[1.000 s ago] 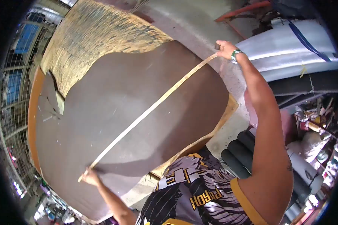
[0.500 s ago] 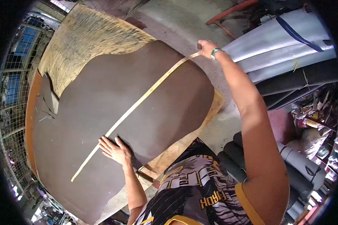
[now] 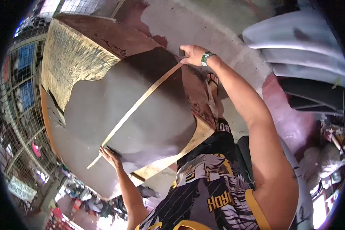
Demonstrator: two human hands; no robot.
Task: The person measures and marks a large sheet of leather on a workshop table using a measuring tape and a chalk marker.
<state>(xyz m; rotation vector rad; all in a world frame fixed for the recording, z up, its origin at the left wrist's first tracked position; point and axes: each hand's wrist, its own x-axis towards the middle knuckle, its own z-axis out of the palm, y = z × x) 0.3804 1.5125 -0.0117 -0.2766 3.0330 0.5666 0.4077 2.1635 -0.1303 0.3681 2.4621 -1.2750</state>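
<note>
Dark brown leather sheet (image 3: pixel 142 111) flat on rough plywood tabletop (image 3: pixel 69 57), long thin pale wooden strip (image 3: pixel 142 101) diagonally across it from left hand (image 3: pixel 110 155) at near edge to right hand (image 3: pixel 193 55) at far corner, grey rolled material (image 3: pixel 303 42) well apart to the right.
</note>
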